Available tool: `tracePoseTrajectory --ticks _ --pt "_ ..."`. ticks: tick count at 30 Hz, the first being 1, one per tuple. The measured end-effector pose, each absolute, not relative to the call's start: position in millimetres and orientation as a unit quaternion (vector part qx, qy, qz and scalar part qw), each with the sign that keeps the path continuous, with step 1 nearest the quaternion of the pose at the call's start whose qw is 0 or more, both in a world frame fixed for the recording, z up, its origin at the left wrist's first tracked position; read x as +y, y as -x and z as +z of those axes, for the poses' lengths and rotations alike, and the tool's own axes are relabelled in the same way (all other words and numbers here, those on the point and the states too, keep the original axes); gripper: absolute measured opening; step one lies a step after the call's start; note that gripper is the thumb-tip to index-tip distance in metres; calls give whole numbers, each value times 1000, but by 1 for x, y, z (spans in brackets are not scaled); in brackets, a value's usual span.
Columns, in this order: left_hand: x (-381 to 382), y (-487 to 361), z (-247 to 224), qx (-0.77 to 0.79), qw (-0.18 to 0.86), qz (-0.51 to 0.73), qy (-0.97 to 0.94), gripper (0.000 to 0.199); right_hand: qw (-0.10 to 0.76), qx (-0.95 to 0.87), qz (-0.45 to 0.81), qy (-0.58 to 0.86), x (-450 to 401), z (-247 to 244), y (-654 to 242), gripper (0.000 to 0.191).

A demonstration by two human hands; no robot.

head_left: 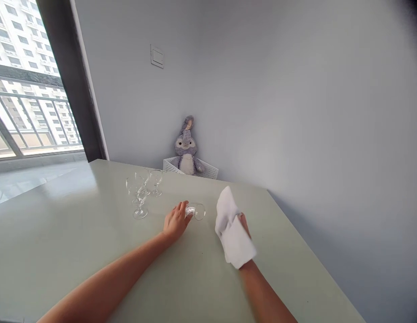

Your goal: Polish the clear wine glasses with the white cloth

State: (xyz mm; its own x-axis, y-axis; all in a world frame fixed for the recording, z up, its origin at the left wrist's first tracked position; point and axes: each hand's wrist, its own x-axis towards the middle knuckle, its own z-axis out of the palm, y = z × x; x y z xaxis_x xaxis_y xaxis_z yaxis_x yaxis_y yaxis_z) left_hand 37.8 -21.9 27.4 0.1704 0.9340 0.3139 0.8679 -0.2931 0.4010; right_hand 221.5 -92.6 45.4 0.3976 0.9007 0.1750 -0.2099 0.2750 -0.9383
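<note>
Presently, a sideways stemmed glass (195,211) is being gripped by the left hand (175,221) between upright glasses (140,195) and a white cloth (235,240) being held by the right hand (244,224), with slippage onto the table (184,282) being judged possible from the one-handed grip.

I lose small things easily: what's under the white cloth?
Part of the right hand shows at the edge of the white cloth; the rest, and anything else beneath, is covered.
</note>
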Motion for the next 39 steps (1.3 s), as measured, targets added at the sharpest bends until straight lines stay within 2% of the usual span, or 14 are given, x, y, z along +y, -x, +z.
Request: tracePoseTrajectory --ticks 2,5,8,12,15,18,21,24,26,31,33,35,37,39 --pt "-25 -42 27 580 61 225 -780 33 641 -503 338 471 -101 48 -202 24" --pt "-27 -43 28 561 51 197 -803 27 503 -687 174 495 -108 48 -183 35" --pt "-27 -40 30 540 -5 203 -817 25 413 -741 103 519 -110 46 -183 38" --pt "-30 -38 33 436 -101 212 -869 19 383 -730 265 500 -104 34 -192 34" --pt "-34 -40 35 388 -131 235 -881 22 442 -635 415 479 -96 22 -197 28" --pt "-37 -40 34 357 -147 273 -881 32 502 -495 561 433 -88 16 -203 32" --pt "-35 -39 34 306 -137 280 -899 38 523 -396 647 390 -83 19 -215 32" --pt "-32 -40 41 281 -92 247 -923 37 489 -436 646 393 -84 30 -227 26" --pt "-30 -40 51 293 -29 210 -932 43 444 -513 612 407 -87 39 -232 22" --pt "-30 -30 84 291 308 45 -905 41 363 -592 630 349 -96 53 -232 28" --pt "-32 -26 89 268 370 -11 -889 44 375 -567 655 331 -96 50 -228 28" --pt "-38 -25 89 294 269 18 -917 40 413 -520 665 343 -94 43 -225 27" --pt "-45 -29 85 320 67 87 -941 32 466 -448 671 363 -90 36 -221 27" --pt "-50 -33 82 309 -99 128 -937 41 512 -380 678 367 -88 31 -219 29"
